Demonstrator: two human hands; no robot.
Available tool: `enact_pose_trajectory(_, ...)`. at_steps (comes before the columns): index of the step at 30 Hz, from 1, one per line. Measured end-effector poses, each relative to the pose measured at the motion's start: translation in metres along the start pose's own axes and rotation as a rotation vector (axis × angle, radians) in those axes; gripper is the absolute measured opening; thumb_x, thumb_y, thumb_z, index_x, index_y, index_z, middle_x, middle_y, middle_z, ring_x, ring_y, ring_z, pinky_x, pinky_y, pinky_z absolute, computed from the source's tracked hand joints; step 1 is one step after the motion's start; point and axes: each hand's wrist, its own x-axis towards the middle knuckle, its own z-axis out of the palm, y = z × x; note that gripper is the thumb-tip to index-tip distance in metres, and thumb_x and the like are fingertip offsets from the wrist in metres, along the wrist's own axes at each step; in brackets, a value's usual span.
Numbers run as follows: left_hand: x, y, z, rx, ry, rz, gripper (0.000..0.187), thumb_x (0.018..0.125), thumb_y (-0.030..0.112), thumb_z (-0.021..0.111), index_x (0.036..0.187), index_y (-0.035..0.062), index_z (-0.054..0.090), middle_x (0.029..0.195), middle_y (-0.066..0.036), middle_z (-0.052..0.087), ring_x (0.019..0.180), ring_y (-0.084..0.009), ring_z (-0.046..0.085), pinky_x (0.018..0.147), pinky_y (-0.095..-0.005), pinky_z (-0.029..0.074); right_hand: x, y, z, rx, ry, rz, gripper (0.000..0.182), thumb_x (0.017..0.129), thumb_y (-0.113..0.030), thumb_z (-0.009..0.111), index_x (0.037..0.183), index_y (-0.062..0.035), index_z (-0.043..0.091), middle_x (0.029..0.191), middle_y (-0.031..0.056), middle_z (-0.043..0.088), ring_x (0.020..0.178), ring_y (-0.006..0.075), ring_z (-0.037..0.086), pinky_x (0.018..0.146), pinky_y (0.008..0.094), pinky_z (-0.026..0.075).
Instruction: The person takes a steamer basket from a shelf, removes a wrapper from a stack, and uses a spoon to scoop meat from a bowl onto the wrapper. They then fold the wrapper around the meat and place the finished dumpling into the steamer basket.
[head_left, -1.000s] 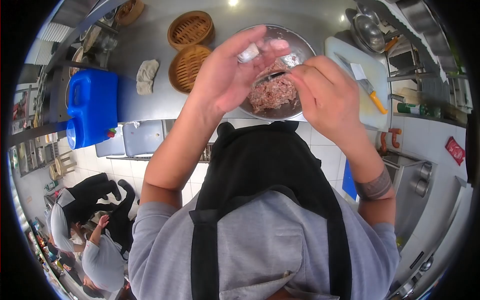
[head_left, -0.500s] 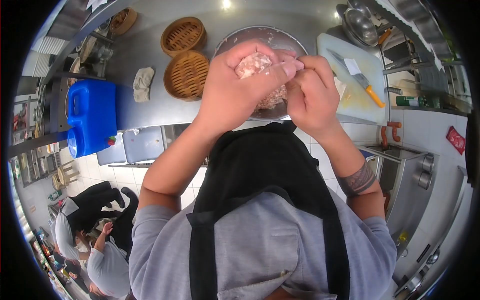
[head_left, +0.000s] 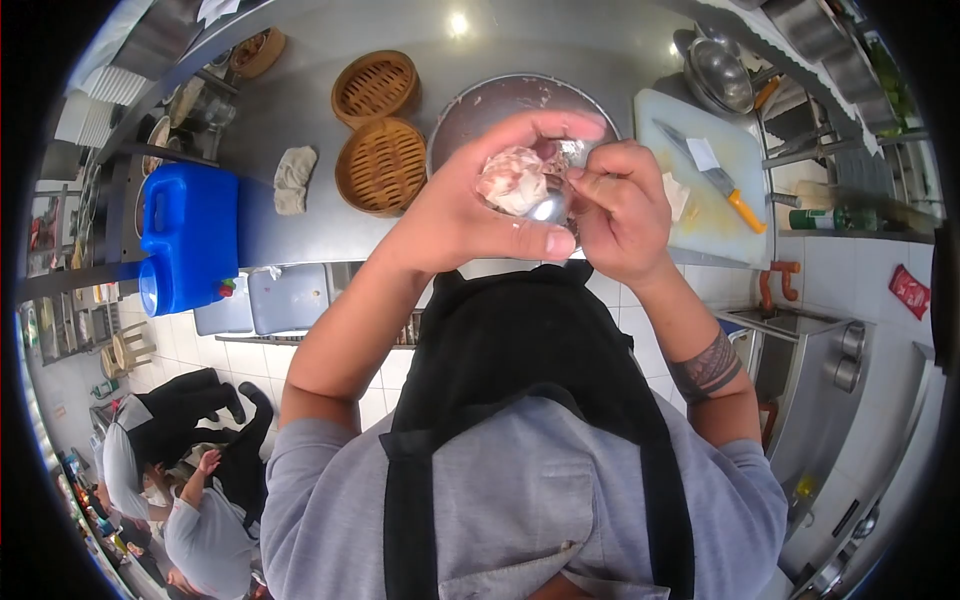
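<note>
My left hand [head_left: 470,215] is cupped around a pink-and-white lump of raw minced meat [head_left: 515,180], thumb and fingers curved about it. My right hand [head_left: 625,210] is closed in a pinch close beside it, at the open side of the left hand. Between the hands shows a shiny metal utensil [head_left: 547,210], perhaps a spoon; its full shape is hidden. Both hands are over a wide metal bowl [head_left: 465,105], whose rim has bits of meat stuck to it. Most of the bowl's contents are covered by my hands.
Two bamboo steamer baskets [head_left: 380,165] and a folded cloth [head_left: 294,180] lie left on the steel counter [head_left: 270,235]. A blue jug [head_left: 190,235] stands farther left. To the right, a yellow-handled knife [head_left: 735,200] rests on a white cutting board [head_left: 690,235]. Other people [head_left: 205,520] are at lower left.
My left hand has opened wider and turned, uncovering more of the meat and the shiny metal. My right hand has shifted slightly down, still pinched. The whole view has tilted a little.
</note>
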Motion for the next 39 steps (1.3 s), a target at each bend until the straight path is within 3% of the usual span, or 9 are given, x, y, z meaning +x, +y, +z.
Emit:
enact_pose_trajectory(6, 0.001, 0.012, 0.001, -0.121, 0.007, -0.188, 0.054, 0.074, 0.014, 0.091, 0.123, 0.0020, 0.070, 0.157, -0.020, 0.048, 0.137, -0.0280, 0.054, 0.118, -0.0408, 0.040, 0.004, 0.010, 0.000, 0.006, 0.013, -0.029, 0.027, 0.070, 0.011, 0.076, 0.094, -0.0006, 0.072, 0.098, 0.0107, 0.061, 0.085, 0.0255, 0.059, 0.072, 0.0346, 0.051)
enact_pose_trajectory(8, 0.001, 0.014, 0.002, 0.033, 0.045, -0.150, 0.031, 0.076, 0.014, 0.090, 0.100, 0.0039, 0.071, 0.151, -0.017, 0.051, 0.132, -0.0258, 0.057, 0.114, -0.0398, 0.042, 0.009, 0.008, 0.002, 0.014, 0.023, -0.020, 0.027, 0.070, 0.011, 0.077, 0.094, -0.0007, 0.071, 0.098, 0.0108, 0.061, 0.084, 0.0256, 0.059, 0.071, 0.0344, 0.051)
enact_pose_trajectory(12, -0.002, 0.019, 0.016, 0.203, 0.195, -0.171, 0.027, 0.080, 0.014, 0.087, 0.095, 0.0057, 0.065, 0.145, -0.015, 0.053, 0.129, -0.0237, 0.056, 0.111, -0.0399, 0.042, 0.011, 0.008, -0.002, -0.008, -0.042, -0.013, 0.025, 0.079, 0.012, 0.077, 0.097, 0.0010, 0.064, 0.102, 0.0137, 0.059, 0.081, 0.0242, 0.058, 0.067, 0.0327, 0.050)
enact_pose_trajectory(18, -0.007, 0.020, 0.019, 0.251, 0.246, -0.060, 0.036, 0.082, 0.018, 0.087, 0.109, 0.0063, 0.067, 0.144, -0.015, 0.052, 0.136, -0.0236, 0.049, 0.112, -0.0411, 0.041, 0.009, 0.012, 0.001, 0.055, 0.008, 0.043, 0.028, 0.071, 0.012, 0.076, 0.095, -0.0009, 0.071, 0.099, 0.0113, 0.060, 0.083, 0.0252, 0.060, 0.069, 0.0330, 0.050)
enact_pose_trajectory(23, 0.001, 0.017, -0.003, 0.347, -0.030, 0.102, 0.058, 0.077, 0.017, 0.089, 0.130, 0.0047, 0.070, 0.150, -0.017, 0.049, 0.140, -0.0284, 0.047, 0.117, -0.0415, 0.037, 0.015, 0.014, -0.002, 0.041, -0.028, 0.014, 0.027, 0.075, 0.012, 0.075, 0.098, -0.0008, 0.072, 0.100, 0.0114, 0.060, 0.083, 0.0245, 0.060, 0.068, 0.0330, 0.050)
enact_pose_trajectory(30, 0.001, 0.005, -0.004, 0.313, 0.008, 0.129, 0.039, 0.078, 0.014, 0.094, 0.113, 0.0082, 0.077, 0.141, -0.012, 0.058, 0.129, -0.0240, 0.055, 0.108, -0.0381, 0.046, 0.015, 0.007, -0.002, 0.052, -0.024, 0.099, 0.022, 0.082, 0.007, 0.073, 0.102, -0.0026, 0.076, 0.098, 0.0095, 0.064, 0.082, 0.0232, 0.061, 0.069, 0.0320, 0.051)
enact_pose_trajectory(33, -0.006, 0.006, 0.005, 0.374, 0.352, 0.095, 0.026, 0.080, 0.015, 0.093, 0.098, 0.0061, 0.076, 0.124, -0.010, 0.067, 0.114, -0.0181, 0.062, 0.097, -0.0338, 0.050, 0.007, 0.012, -0.032, -0.277, -0.193, 0.207, 0.021, 0.085, 0.003, 0.075, 0.104, -0.0038, 0.078, 0.089, 0.0067, 0.066, 0.078, 0.0212, 0.063, 0.067, 0.0323, 0.050)
enact_pose_trajectory(35, -0.007, 0.013, 0.010, 0.402, 0.637, -0.162, 0.020, 0.083, 0.007, 0.089, 0.089, 0.0047, 0.070, 0.104, -0.003, 0.070, 0.094, -0.0097, 0.064, 0.085, -0.0273, 0.052, 0.015, -0.003, -0.044, -0.291, -0.137, 0.549, 0.024, 0.084, -0.001, 0.077, 0.107, -0.0054, 0.079, 0.082, 0.0057, 0.066, 0.074, 0.0217, 0.063, 0.066, 0.0330, 0.051)
enact_pose_trajectory(39, -0.009, -0.012, -0.001, 0.438, 0.672, -0.165, 0.025, 0.082, 0.005, 0.089, 0.097, 0.0052, 0.069, 0.091, 0.003, 0.068, 0.080, -0.0049, 0.061, 0.072, -0.0235, 0.050, 0.062, -0.039, -0.075, -0.311, -0.329, 0.615, 0.030, 0.082, -0.002, 0.078, 0.112, -0.0070, 0.080, 0.086, 0.0085, 0.068, 0.071, 0.0244, 0.064, 0.065, 0.0340, 0.051)
